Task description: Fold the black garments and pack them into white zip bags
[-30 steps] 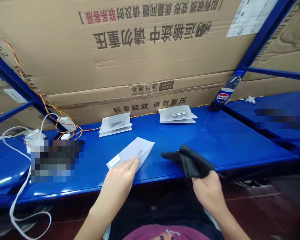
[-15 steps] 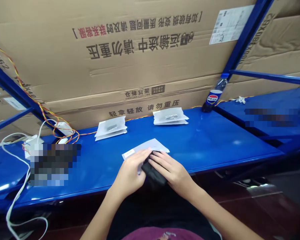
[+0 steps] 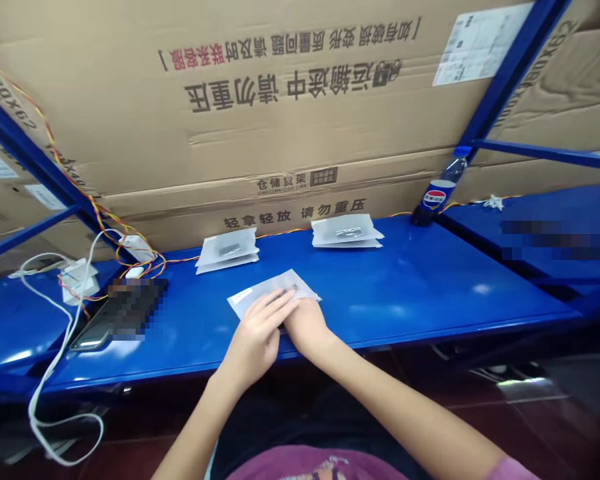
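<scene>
A flat translucent white bag (image 3: 260, 293) with a small label lies on the blue shelf (image 3: 420, 287) in front of me. My left hand (image 3: 255, 337) holds the bag's near edge, its fingers laid over the top. My right hand (image 3: 305, 327) touches the left hand, and its fingers are tucked out of sight into or under the bag. A dark shape (image 3: 289, 289) shows faintly through the bag. The black cloth itself is no longer in plain sight.
Two stacks of similar white bags (image 3: 227, 250) (image 3: 346, 231) sit at the back against large cardboard boxes (image 3: 280, 133). A cola bottle (image 3: 437, 193) leans at the right post. White chargers and cables (image 3: 80, 280) and a dark flat device (image 3: 115, 313) lie at left.
My right hand carried the black cloth from the right to the bag and pushed it in. The cloth went out of sight. My left hand stayed on the bag.
</scene>
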`<state>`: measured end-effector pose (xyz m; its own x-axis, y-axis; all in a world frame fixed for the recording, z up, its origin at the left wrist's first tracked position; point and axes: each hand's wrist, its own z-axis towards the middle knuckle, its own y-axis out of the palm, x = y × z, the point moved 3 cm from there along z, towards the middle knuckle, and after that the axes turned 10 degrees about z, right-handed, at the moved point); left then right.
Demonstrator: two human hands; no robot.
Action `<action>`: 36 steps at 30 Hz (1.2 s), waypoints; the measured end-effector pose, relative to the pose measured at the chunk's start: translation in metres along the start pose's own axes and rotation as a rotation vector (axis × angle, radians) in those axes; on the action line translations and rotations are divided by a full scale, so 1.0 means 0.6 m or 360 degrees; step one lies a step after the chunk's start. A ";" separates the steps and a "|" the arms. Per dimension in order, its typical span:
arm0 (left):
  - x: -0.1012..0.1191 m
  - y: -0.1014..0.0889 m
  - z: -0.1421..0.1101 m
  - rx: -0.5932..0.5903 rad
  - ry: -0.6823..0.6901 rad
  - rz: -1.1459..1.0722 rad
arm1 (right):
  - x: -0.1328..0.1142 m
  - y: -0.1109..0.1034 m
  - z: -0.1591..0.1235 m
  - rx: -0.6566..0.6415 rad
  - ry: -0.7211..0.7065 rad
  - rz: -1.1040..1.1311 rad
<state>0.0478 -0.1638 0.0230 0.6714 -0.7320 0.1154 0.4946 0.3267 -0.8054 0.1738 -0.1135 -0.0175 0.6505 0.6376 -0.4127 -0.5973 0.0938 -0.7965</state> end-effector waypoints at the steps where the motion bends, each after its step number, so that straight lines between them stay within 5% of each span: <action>1: -0.001 -0.005 -0.005 0.0035 -0.0020 0.0018 | -0.005 -0.003 -0.001 -0.0038 -0.0038 0.0024; 4: -0.006 -0.027 -0.027 0.0141 -0.0125 0.0128 | -0.015 -0.023 -0.017 -0.0122 -0.0251 0.0082; 10: 0.000 -0.045 -0.069 0.0203 -0.0124 0.0311 | -0.004 -0.056 -0.066 0.0243 -0.0733 -0.0171; 16: 0.028 -0.046 -0.097 0.0241 0.0173 0.0517 | -0.005 -0.109 -0.121 0.0399 -0.0588 0.0144; 20: 0.041 -0.046 -0.098 0.0363 0.0154 0.0466 | -0.032 -0.146 -0.153 0.0750 -0.0451 0.0420; 27: 0.059 -0.041 -0.058 0.0484 0.0083 0.0378 | -0.091 -0.112 -0.127 0.0687 -0.0773 0.0128; 31: 0.053 -0.061 -0.071 0.0438 0.0040 0.0486 | -0.052 -0.119 -0.130 0.0673 -0.0860 -0.0007; 36: 0.020 -0.076 -0.111 0.0436 -0.0132 0.0500 | 0.039 -0.151 -0.149 0.0735 -0.0630 -0.0217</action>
<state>-0.0035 -0.2274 0.0225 0.8494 -0.5248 -0.0557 0.3798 0.6812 -0.6258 0.2852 -0.1756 0.0054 0.5651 0.8232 -0.0553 -0.7197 0.4591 -0.5208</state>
